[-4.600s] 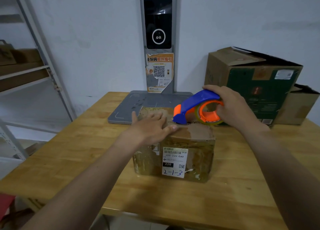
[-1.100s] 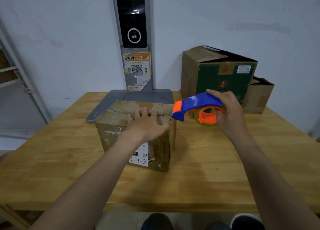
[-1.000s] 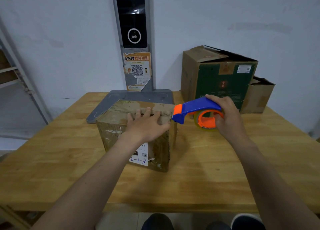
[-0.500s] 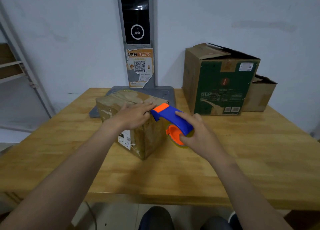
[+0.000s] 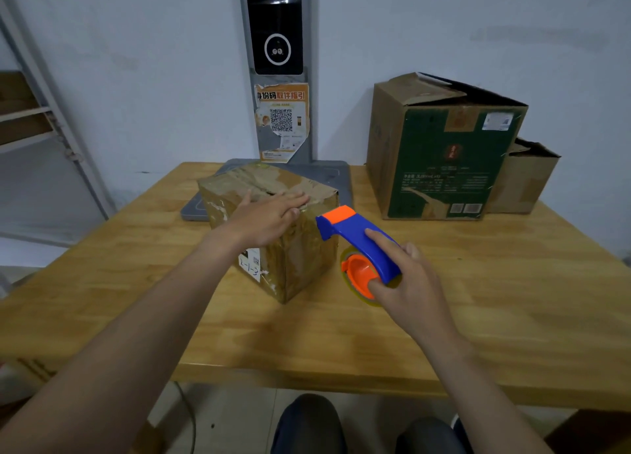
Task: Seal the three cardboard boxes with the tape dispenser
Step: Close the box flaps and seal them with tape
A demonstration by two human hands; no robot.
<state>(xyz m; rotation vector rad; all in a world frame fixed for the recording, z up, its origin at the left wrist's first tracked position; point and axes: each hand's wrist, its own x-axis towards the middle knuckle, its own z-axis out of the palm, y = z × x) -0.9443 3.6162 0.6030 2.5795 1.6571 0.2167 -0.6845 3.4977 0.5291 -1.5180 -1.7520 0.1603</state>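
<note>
A small worn cardboard box (image 5: 300, 255) with a white label stands turned corner-on near the middle of the wooden table (image 5: 512, 300). My left hand (image 5: 269, 214) lies flat on its top with straight fingers. My right hand (image 5: 406, 283) grips the blue and orange tape dispenser (image 5: 355, 245) just right of the box, its orange nose close to the box's right face. A tall green-printed box (image 5: 440, 153) with raised flaps stands at the back right. A smaller brown box (image 5: 522, 180) with loose flaps sits behind it.
A grey flat platform (image 5: 334, 177) lies against the wall behind the small box, below a black wall device (image 5: 276, 26) and a QR poster (image 5: 281, 122). A metal shelf rack (image 5: 37, 119) stands at the left. My knees show below the table's front edge.
The small box has been rotated so a corner faces me. My right hand has brought the dispenser down from the top edge to the box's right side. My left hand stays on the top.
</note>
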